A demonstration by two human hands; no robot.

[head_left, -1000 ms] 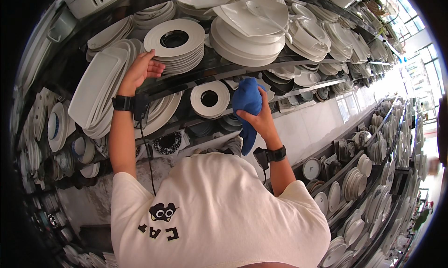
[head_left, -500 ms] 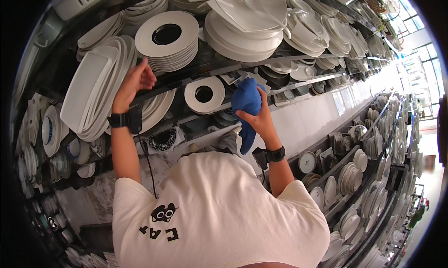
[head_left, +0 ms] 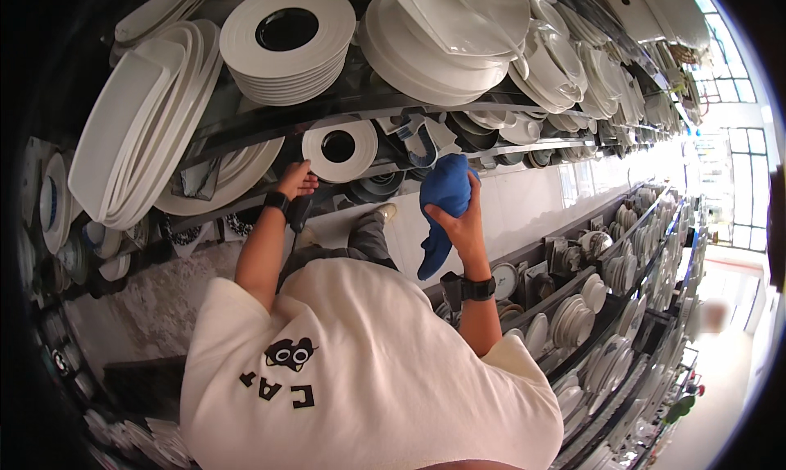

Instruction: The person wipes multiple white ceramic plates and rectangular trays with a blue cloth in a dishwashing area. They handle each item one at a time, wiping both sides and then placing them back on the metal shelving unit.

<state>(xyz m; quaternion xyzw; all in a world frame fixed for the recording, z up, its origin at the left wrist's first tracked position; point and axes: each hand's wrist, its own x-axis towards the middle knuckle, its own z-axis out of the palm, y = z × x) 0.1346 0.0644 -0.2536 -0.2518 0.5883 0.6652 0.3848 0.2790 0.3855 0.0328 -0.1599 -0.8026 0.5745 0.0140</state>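
Observation:
My right hand [head_left: 463, 224] is closed around a bunched blue cloth [head_left: 444, 187], whose loose end hangs down below the fingers. My left hand [head_left: 296, 181] is at the lower left rim of a white plate with a black centre [head_left: 358, 140] on the lower shelf. Its fingers are loosely bent with the thumb apart from them; whether they touch the rim I cannot make out. On the shelf above stands a stack of similar white plates with black centres [head_left: 288, 81].
Long white rectangular dishes [head_left: 123, 142] lean at the left of the upper shelf. Large white plates [head_left: 409, 61] with a spoon on top are stacked right of the black-centred ones. Behind me to the right, racks hold many plates [head_left: 573, 321]. A dark shelf edge [head_left: 270, 133] runs above my left hand.
My left hand has come down from beside the upper stack to the plate on the lower shelf. My right hand still holds the blue cloth. The view has shifted a little.

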